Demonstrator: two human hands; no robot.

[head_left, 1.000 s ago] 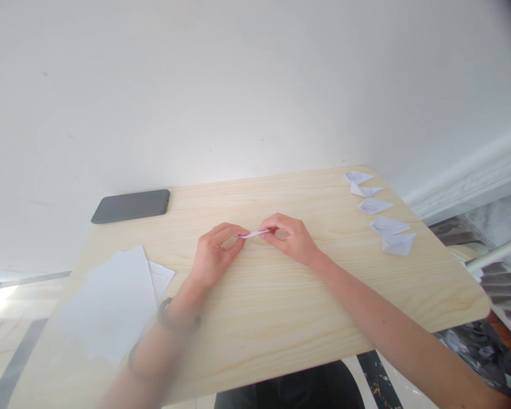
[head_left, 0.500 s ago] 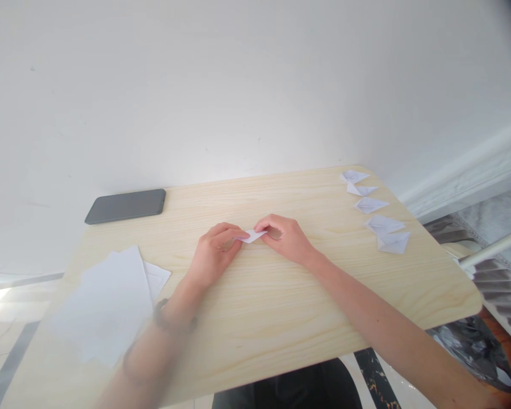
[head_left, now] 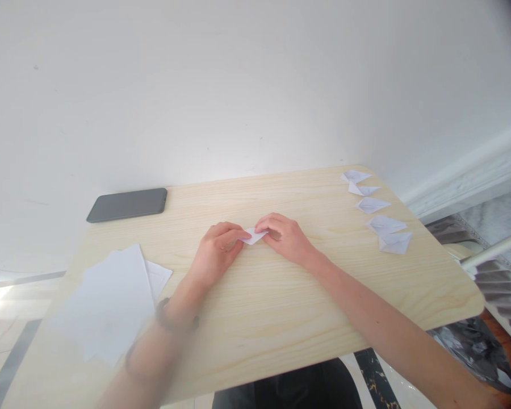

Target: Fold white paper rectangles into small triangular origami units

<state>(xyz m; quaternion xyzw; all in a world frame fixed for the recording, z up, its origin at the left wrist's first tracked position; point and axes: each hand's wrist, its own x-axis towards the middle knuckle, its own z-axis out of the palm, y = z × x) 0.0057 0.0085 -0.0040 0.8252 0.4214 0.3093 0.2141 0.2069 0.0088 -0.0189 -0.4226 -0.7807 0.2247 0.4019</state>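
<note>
Both my hands meet at the middle of a light wooden table (head_left: 281,307). Between them is a small folded piece of white paper (head_left: 252,236), lying low on or just above the tabletop. My left hand (head_left: 216,253) pinches its left end with curled fingers. My right hand (head_left: 284,238) pinches its right end the same way. A dark band sits on my left wrist.
A dark phone (head_left: 128,204) lies flat at the table's far left corner. Loose white paper sheets (head_left: 111,298) lie at the left. Several small folded paper pieces (head_left: 377,213) form a row along the far right edge. A white wall stands behind the table.
The small paper went from a thin edge-on strip held slightly up to a flatter folded shape lowered toward the table. Both hands stayed pinched on it and barely shifted.
</note>
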